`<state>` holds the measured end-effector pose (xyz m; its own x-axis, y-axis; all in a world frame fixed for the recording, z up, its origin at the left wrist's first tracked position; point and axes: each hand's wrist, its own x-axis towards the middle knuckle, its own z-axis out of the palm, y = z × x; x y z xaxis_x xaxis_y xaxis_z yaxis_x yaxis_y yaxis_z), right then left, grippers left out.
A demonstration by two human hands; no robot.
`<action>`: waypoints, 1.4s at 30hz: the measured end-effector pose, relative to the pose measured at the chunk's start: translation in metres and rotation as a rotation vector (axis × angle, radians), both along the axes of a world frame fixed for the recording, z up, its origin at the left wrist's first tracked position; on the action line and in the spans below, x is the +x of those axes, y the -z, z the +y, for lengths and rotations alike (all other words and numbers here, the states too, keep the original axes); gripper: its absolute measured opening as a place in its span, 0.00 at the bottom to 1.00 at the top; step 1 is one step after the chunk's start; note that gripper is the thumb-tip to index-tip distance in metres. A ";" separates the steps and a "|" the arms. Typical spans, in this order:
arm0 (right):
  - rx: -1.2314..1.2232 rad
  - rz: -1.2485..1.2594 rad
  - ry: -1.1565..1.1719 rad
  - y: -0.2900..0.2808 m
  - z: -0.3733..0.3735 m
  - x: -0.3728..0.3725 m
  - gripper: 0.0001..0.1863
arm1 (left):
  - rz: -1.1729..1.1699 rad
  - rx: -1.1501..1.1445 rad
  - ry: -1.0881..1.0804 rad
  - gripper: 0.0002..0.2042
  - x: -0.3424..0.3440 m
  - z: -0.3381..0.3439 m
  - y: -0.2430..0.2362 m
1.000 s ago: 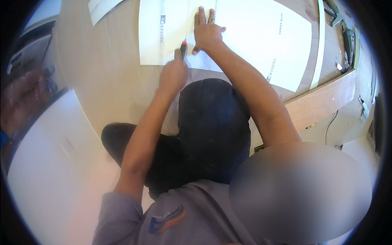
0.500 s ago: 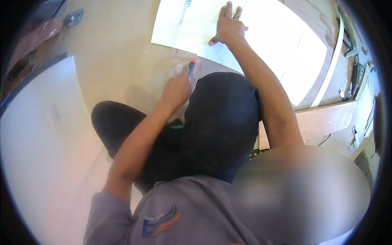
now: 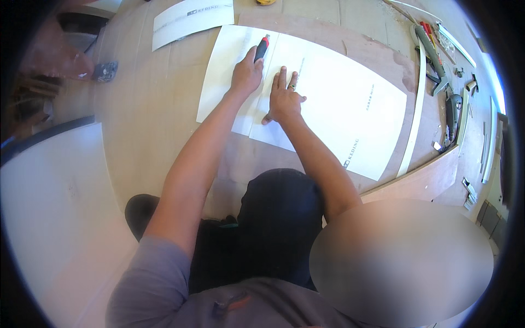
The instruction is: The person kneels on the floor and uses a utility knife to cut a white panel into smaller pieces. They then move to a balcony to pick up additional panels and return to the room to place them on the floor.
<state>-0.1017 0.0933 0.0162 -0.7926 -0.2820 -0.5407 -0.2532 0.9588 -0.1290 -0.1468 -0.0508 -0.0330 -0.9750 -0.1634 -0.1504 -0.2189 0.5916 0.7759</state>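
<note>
A white sheet (image 3: 339,104) with faint printed marks lies flat in front of me. My left hand (image 3: 247,76) is closed around a dark utility knife (image 3: 262,49) with a red end. Its tip is close to the sheet's far edge, beside a thin straight line (image 3: 264,90) that crosses the sheet from far edge to near edge. Whether the blade touches the sheet, I cannot tell. Just right of that line my right hand (image 3: 285,103) presses flat on the sheet, fingers spread, a ring on one finger.
Beyond the sheet lies a smaller white piece (image 3: 191,22). A brown board (image 3: 377,65) extends under the sheet. At right are a long white strip (image 3: 414,109), a caulking gun (image 3: 432,54) and a dark power tool (image 3: 453,115). A large white panel (image 3: 60,208) stands at left.
My left hand has carried the knife from beside the sheet's near edge to its far edge. My right hand remains flat on the sheet. The view has shifted, showing more beyond the sheet.
</note>
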 end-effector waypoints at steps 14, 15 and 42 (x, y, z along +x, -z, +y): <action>-0.061 -0.028 0.005 -0.002 -0.004 -0.001 0.79 | -0.018 -0.258 0.050 0.26 -0.034 0.012 0.003; -0.061 -0.029 0.002 -0.003 -0.004 -0.001 0.79 | -0.010 -0.270 0.056 0.26 -0.034 0.012 0.002; -0.041 -0.010 -0.010 -0.001 -0.001 0.000 0.80 | -0.274 -0.498 0.268 0.18 -0.008 0.025 -0.062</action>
<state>-0.1019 0.0921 0.0173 -0.7844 -0.3117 -0.5363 -0.2611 0.9501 -0.1705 -0.1546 -0.0257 0.0288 -0.9288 -0.0333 -0.3692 -0.1644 0.9296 0.3298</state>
